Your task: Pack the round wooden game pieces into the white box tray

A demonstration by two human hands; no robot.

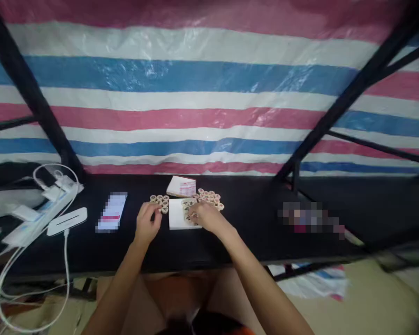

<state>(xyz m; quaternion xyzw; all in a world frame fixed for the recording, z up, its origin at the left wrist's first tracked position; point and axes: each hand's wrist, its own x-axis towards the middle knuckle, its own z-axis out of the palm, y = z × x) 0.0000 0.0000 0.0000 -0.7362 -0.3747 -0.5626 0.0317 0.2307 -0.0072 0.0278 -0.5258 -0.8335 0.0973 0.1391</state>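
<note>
On the black table [244, 232] lie several small round wooden discs [209, 197] with marks on them, in two loose groups around a flat white box [176, 217]. My left hand [147, 223] rests with curled fingers at the left group of discs [159, 201], its fingertips at one disc. My right hand [204, 217] lies over the right part of the white box, fingers bent down onto discs there. What either hand pinches is too small to make out. A white box lid with red print [181, 186] lies tilted just behind.
A white power strip [38, 214] with plugs and cables sits at the left, beside a white flat device [67, 221]. A blurred card [111, 211] lies left of the discs, a blurred patch [309, 217] to the right. Black frame bars [352, 90] and a striped tarp [202, 93] stand behind.
</note>
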